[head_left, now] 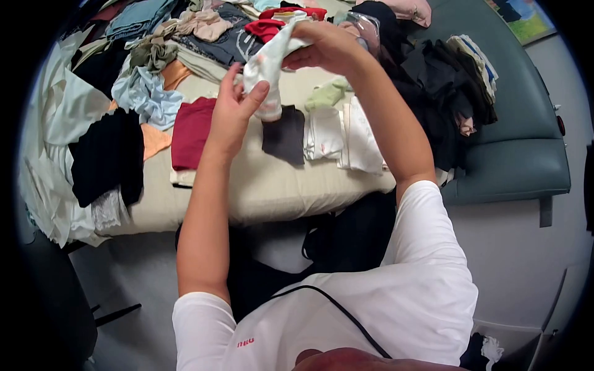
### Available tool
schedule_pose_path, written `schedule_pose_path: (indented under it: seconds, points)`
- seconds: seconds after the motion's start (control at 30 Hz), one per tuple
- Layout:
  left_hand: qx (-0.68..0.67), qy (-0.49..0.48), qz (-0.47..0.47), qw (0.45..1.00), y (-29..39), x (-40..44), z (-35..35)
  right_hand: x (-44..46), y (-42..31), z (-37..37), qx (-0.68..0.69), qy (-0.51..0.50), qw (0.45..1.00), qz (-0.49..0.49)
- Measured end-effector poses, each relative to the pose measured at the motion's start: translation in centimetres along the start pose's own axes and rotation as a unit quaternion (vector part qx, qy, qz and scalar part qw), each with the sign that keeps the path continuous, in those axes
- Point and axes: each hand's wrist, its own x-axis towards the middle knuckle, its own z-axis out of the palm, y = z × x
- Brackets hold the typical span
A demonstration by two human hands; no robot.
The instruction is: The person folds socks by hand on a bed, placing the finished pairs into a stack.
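My right hand (328,46) grips white cloth (266,71) high — likely so it hangs; left hand (232,117), digits apart, seems to steady edge.

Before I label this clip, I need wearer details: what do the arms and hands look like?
Left hand, right hand and forearms are bare. Sleeves are short and white; the white shirt bears red lettering, and a black cord crosses it.

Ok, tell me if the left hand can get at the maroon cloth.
Probably yes: the maroon cloth lies near the left hand, nothing on top. That hand is at the raised white cloth and would likely have to leave it first.
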Motion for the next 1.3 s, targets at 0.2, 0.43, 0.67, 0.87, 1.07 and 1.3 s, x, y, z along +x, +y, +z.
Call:
schedule_pose_path:
  seconds: [0.2, 0.43, 0.67, 0.87, 1.07, 1.3]
  points:
    - [-0.156, -0.016, -0.095, 0.983, -1.1, -1.2, -0.3, -4.0, 8.6, 5.4, -0.192, 0.231, 0.918, -0.259]
    - [-0.278, 0.079, -0.105, 0.952, -2.9, -3.7, 0.3, -8.5, 14.2, 10.8, -0.103, 0.214, 0.958, -0.163]
    - [-0.072, 0.001, -0.048, 0.996, -1.1, -7.4, 1.3, -10.9, 14.8, 11.2, -0.014, 0.229, 0.949, -0.217]
    - [-0.15, 0.018, -0.095, 0.984, -0.6, -9.5, 2.1, -13.2, 13.6, 10.7, 0.137, 0.163, 0.959, -0.187]
    - [-0.01, 0.021, -0.038, 0.999, -1.9, -10.4, 1.4, -14.4, 14.9, 10.5, 0.133, 0.156, 0.964, -0.169]
    - [-0.019, 0.136, -0.067, 0.988, -0.8, -12.1, 0.5, -16.9, 14.1, 10.7, 0.061, 0.206, 0.954, -0.211]
